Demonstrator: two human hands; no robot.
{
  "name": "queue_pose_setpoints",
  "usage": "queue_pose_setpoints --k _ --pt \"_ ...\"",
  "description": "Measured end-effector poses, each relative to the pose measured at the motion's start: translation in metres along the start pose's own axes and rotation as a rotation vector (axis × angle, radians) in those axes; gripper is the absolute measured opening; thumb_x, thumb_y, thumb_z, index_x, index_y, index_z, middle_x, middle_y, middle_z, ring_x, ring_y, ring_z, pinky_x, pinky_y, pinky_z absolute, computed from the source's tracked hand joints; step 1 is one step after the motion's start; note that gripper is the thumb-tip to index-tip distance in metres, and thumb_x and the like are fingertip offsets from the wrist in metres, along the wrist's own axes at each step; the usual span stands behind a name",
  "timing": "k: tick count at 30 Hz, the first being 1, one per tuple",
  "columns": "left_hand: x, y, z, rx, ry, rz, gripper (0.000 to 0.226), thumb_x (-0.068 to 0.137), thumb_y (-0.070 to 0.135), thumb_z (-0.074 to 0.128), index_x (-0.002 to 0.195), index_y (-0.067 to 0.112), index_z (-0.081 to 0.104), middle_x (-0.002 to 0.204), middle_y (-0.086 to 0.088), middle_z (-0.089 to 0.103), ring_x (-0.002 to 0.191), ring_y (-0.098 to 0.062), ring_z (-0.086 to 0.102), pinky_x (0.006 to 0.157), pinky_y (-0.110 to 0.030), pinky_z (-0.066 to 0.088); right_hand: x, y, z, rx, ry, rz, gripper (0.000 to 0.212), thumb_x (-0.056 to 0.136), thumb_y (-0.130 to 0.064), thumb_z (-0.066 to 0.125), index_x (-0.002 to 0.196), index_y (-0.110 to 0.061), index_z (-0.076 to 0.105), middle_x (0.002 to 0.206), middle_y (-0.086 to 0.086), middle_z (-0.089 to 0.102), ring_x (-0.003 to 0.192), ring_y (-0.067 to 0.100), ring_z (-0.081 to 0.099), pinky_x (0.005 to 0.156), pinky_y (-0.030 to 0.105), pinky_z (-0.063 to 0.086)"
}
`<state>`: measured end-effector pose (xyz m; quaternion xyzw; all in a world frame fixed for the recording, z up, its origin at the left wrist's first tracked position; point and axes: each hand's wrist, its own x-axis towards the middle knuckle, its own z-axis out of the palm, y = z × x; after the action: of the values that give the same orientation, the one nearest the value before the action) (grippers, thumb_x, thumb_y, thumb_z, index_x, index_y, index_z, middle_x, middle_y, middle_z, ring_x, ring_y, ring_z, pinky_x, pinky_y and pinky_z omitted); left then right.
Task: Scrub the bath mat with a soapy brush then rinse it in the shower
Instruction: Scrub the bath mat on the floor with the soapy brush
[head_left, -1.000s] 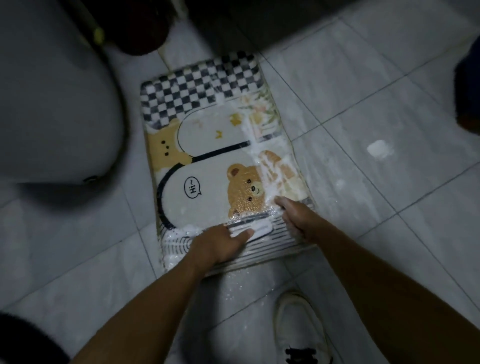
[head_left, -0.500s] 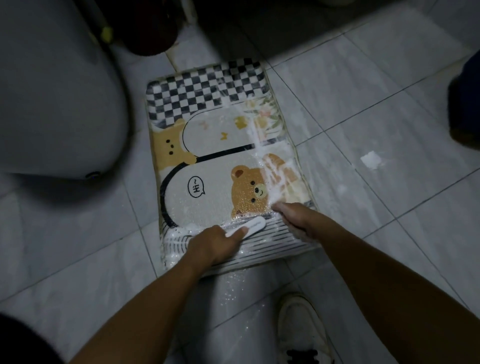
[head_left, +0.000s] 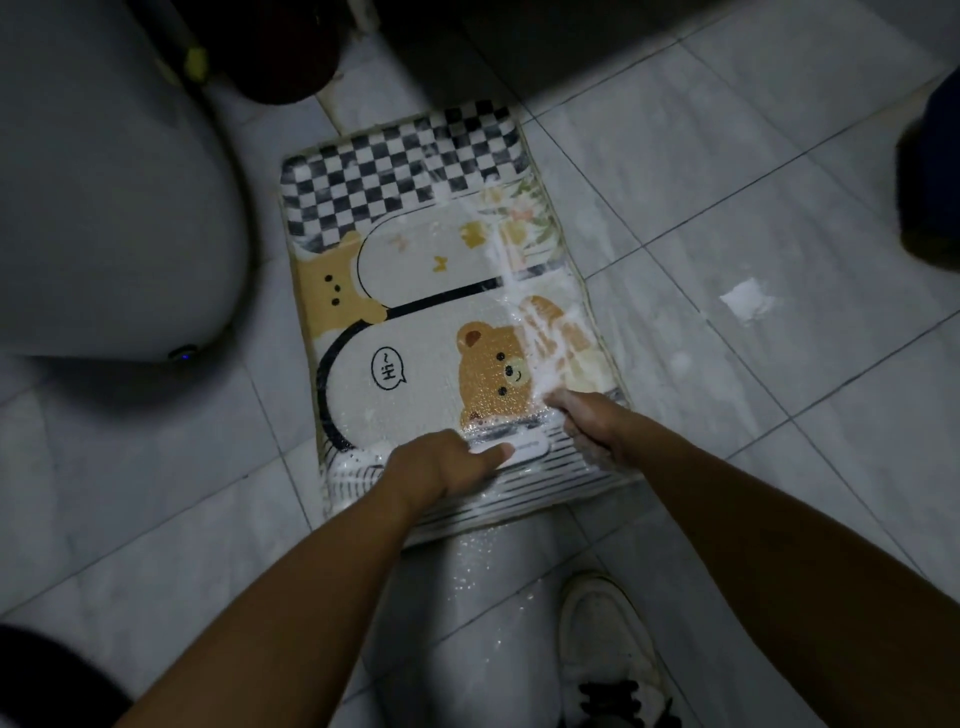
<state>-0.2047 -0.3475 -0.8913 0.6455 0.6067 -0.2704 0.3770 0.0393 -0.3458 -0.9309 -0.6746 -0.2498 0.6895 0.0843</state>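
Now gripping brush (head_left: 524, 447) crosswise on mat (head_left: 415, 291) with curled left hand (head_left: 441, 467), bracing beside it with right hand (head_left: 592, 423), fingers unclear, facing along mat's length.

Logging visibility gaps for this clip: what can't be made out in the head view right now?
All head view:
- Brush: bristles hidden under its white back and the left hand gripping it.
- Right hand: fingers foam-covered and blurred; pressing or pinching the bath mat, cannot tell.
- Dark object, right edge: cut off, too dim.
- Shoe: cut by bottom edge.
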Motion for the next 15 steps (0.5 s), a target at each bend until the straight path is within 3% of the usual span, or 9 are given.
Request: queue_pose_setpoints --k 7,12,15 --pt "-0.032 -0.105 -0.01 -0.151 -0.018 -0.149 0.125 0.052 0.112 0.017 0.144 0.036 0.055 0.149 -0.002 0.056 0.127 -0.024 0.056 0.11 -0.041 0.044 0.005 0.006 0.003 0.007 -0.021 -0.065 0.063 0.103 -0.054 0.05 0.05 -0.022 0.043 0.042 -0.002 0.033 0.032 0.012 0.024 0.04 0.022 0.021" --pt "-0.008 -0.004 0.006 -0.106 0.011 -0.063 0.117 0.065 0.106 0.019 0.125 0.018 0.069 0.134 -0.012 0.065 0.112 -0.03 0.064 0.1 -0.043 0.047 -0.002 0.003 0.007 0.036 -0.016 -0.113 0.062 0.105 -0.057 0.046 0.054 -0.021 0.048 0.041 -0.001 0.032 0.029 0.013 0.026 0.036 0.018 0.022" --pt "-0.002 0.016 0.007 -0.146 -0.012 -0.042 0.123 0.059 0.109 0.015 0.123 0.019 0.07 0.133 -0.013 0.065 0.111 -0.031 0.064 0.102 -0.046 0.046 -0.001 0.004 0.004 0.094 -0.026 -0.128 0.056 0.106 -0.057 0.044 0.07 -0.019 0.066 0.042 -0.002 0.033 0.029 0.014 0.027 0.035 0.019 0.02"
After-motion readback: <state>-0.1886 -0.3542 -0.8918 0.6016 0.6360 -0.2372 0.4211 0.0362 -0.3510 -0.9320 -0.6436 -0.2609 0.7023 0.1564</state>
